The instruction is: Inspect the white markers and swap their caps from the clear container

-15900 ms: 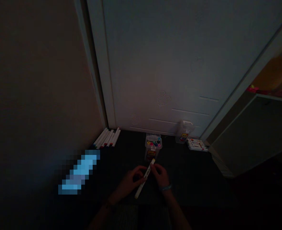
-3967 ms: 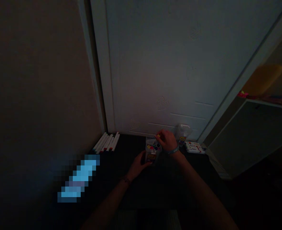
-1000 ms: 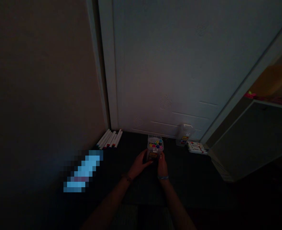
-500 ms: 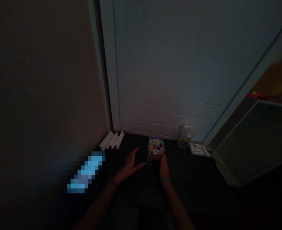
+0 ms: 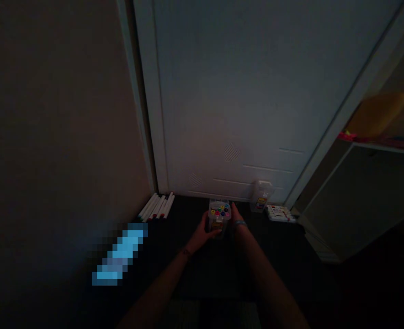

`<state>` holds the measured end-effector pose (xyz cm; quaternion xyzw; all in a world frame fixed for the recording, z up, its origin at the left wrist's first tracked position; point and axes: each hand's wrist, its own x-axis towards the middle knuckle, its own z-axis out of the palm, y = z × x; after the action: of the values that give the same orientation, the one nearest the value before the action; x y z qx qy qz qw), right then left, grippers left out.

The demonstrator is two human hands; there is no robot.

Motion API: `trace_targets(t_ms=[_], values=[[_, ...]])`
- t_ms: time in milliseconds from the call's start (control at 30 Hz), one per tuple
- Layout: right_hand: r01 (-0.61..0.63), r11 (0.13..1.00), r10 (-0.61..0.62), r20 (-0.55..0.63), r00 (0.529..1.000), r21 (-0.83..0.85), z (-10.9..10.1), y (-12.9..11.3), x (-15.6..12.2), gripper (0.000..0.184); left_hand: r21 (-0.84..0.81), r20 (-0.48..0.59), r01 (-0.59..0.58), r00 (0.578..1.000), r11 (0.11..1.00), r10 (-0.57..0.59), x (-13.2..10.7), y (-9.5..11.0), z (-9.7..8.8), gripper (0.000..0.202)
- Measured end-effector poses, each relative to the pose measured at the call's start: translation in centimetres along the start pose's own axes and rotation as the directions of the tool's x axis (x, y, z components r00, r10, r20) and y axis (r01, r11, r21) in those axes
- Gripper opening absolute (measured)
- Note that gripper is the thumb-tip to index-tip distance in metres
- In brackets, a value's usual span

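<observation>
A clear plastic marker case [image 5: 219, 224] stands upright on the dark table, filled with markers whose round ends show yellow, red, green, blue, black and pink. Around its left side and lower front, my left hand [image 5: 202, 233] is closed, with the thumb across the front. At the right side, my right hand [image 5: 236, 215] has its fingers stretched toward the back of the case. Whether those fingers touch it is too dark to tell.
Several white markers [image 5: 157, 206] lie at the table's back left. At the back right stand another clear case [image 5: 261, 196] and a row of markers [image 5: 280, 213]. A blurred bright blue panel [image 5: 121, 253] is on the left. A white door [image 5: 222, 114] rises behind the table.
My left hand has moved right and taken hold of the marker case. My right hand has slid farther back along the case's right side. The view has shifted slightly.
</observation>
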<state>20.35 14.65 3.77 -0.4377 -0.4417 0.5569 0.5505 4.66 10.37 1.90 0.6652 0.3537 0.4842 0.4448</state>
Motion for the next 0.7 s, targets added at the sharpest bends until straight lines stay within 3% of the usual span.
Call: trace_targets(t_ms=[100, 200, 400, 567, 700], values=[[-0.134, 0.991, 0.134, 0.089, 0.987, -0.004, -0.5, -2.2, 1.0, 0.058, -0.078, 0.011, 0.050, 0.999, 0.996, -0.049, 0.1, -1.3, 0.3, 0.065], [-0.104, 0.995, 0.104, 0.075, 0.992, 0.001, -0.6, -3.6, 1.7, 0.055, -0.084, 0.017, 0.092, 0.996, 0.992, -0.091, 0.1, -1.8, 0.2, 0.065], [0.075, 0.997, -0.075, -0.006, 0.997, 0.021, 0.0, -4.7, 2.8, 0.046, -0.058, -0.011, 0.103, 0.995, 0.993, -0.104, -0.1, -1.2, 0.1, 0.062], [0.388, 0.910, -0.397, -0.038, 0.917, -0.149, 0.1, -4.7, 1.2, 0.044, -0.085, -0.015, 0.110, 0.994, 0.990, -0.112, -0.2, -1.3, 0.2, 0.064], [0.421, 0.879, -0.435, -0.012, 0.900, -0.224, 0.1, -4.5, -1.1, 0.044, -0.069, -0.007, 0.092, 0.996, 0.993, -0.092, -0.3, -1.3, 0.2, 0.062]])
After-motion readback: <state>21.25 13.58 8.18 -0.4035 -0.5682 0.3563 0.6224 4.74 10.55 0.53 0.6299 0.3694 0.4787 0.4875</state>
